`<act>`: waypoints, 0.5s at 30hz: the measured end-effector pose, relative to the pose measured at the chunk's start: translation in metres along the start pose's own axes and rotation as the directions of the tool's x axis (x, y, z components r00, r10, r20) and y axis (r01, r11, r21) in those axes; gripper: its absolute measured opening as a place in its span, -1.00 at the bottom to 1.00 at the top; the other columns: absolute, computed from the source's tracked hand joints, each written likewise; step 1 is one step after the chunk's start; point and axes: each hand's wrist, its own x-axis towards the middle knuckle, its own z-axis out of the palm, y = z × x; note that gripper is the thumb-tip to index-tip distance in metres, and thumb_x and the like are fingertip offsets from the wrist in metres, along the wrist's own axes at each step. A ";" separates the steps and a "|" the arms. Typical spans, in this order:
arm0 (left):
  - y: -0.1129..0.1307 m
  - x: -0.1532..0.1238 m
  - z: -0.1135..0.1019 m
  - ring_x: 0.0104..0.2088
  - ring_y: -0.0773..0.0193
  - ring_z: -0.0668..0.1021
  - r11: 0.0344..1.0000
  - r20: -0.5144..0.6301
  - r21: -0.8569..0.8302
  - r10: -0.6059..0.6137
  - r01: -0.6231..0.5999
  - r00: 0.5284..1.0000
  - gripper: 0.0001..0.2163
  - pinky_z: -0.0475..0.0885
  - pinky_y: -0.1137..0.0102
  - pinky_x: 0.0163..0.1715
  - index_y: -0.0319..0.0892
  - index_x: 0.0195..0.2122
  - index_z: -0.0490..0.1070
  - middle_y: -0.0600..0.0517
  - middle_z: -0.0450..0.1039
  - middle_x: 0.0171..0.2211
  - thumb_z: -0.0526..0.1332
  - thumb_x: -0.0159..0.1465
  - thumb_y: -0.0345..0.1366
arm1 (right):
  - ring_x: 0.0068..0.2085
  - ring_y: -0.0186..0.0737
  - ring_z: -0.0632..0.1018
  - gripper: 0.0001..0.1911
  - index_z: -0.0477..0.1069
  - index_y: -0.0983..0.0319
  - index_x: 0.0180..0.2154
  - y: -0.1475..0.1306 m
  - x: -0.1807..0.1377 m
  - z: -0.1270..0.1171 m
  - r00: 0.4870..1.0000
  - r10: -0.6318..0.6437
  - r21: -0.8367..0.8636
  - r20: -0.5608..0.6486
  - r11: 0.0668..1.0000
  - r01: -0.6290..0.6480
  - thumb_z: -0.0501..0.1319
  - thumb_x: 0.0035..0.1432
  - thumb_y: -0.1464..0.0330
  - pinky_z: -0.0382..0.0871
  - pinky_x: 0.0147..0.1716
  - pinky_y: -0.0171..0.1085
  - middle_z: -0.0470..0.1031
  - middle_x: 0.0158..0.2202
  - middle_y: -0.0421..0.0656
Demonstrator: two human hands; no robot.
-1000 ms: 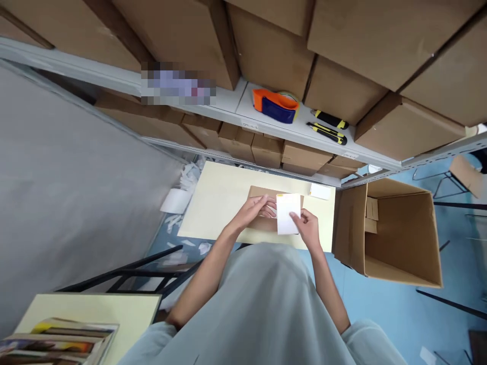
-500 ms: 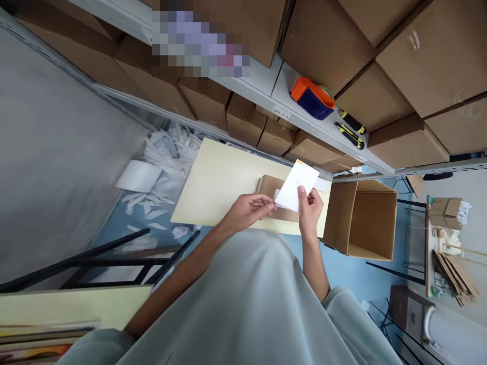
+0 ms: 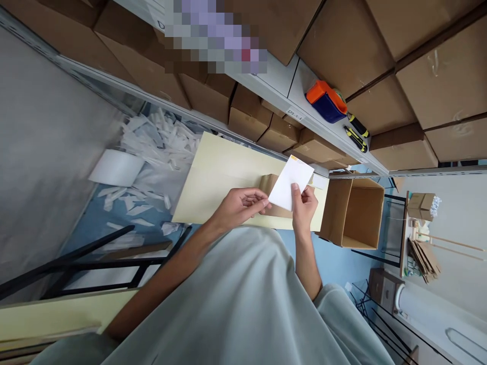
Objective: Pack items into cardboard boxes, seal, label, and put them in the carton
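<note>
A white sheet of paper (image 3: 286, 186), with a small orange mark at its top corner, is tilted above a pale yellow board (image 3: 224, 167). My right hand (image 3: 304, 208) grips its lower right side, thumb on top and fingers beneath. At the lower left corner, the fingertips of my left hand (image 3: 243, 207) pinch the sheet. Partly covered by the paper and my hands, a brown cardboard box (image 3: 268, 181) lies on the board. Another white paper slip (image 3: 320, 181) rests at the board's right end.
An open carton (image 3: 361, 213) stands right of the board. Above runs a shelf with cardboard boxes (image 3: 342, 56), an orange and blue tape dispenser (image 3: 326, 101) and two utility knives (image 3: 356, 139). White scraps (image 3: 160, 137) cover the floor at left, near a black metal frame (image 3: 102, 263).
The view has shifted a little, so the shelf and carton sit differently in the picture. Both hands keep hold of the paper, and the left hand's fingers have shifted slightly at its corner.
</note>
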 end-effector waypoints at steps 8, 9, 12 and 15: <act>-0.004 0.007 -0.017 -0.40 0.17 0.66 0.997 0.035 0.005 0.071 -0.071 0.997 -0.77 0.55 0.34 -0.38 -0.09 -0.36 0.55 -0.02 0.66 -0.39 0.35 0.23 -0.03 | -0.46 -0.25 0.45 -0.38 0.52 0.26 0.07 0.030 0.010 0.029 0.978 0.074 -0.014 0.193 0.997 -0.073 0.28 0.27 -0.11 0.34 -0.51 -0.30 0.51 -0.41 -0.21; -0.006 0.009 -0.020 -0.40 0.19 0.65 0.997 0.037 0.020 0.080 -0.080 0.996 -0.78 0.54 0.36 -0.38 -0.11 -0.35 0.55 -0.01 0.65 -0.40 0.34 0.24 -0.06 | -0.44 -0.23 0.49 -0.35 0.51 0.27 0.13 0.033 0.009 0.032 0.976 0.055 -0.044 0.212 0.998 -0.047 0.31 0.26 -0.09 0.38 -0.50 -0.29 0.58 -0.34 -0.16; -0.015 0.017 -0.029 -0.39 0.24 0.62 0.989 0.039 0.113 0.094 -0.098 0.995 -0.82 0.47 0.44 -0.38 -0.15 -0.34 0.56 0.01 0.62 -0.43 0.29 0.27 -0.15 | -0.11 -0.11 0.66 -0.47 0.58 0.21 0.10 0.036 0.005 0.037 0.975 -0.045 -0.124 0.219 0.990 0.074 0.40 0.24 0.03 0.57 -0.22 -0.23 0.64 0.08 0.04; -0.025 0.026 -0.036 -0.39 0.28 0.60 0.979 0.057 0.181 0.081 -0.090 0.995 -0.84 0.40 0.47 -0.40 -0.15 -0.32 0.54 0.03 0.61 -0.40 0.26 0.30 -0.19 | -0.09 -0.10 0.68 -0.68 0.68 0.17 -0.13 0.030 -0.001 0.038 0.921 -0.063 -0.061 0.384 0.994 0.093 0.33 0.36 0.08 0.58 -0.09 -0.22 0.70 -0.12 -0.04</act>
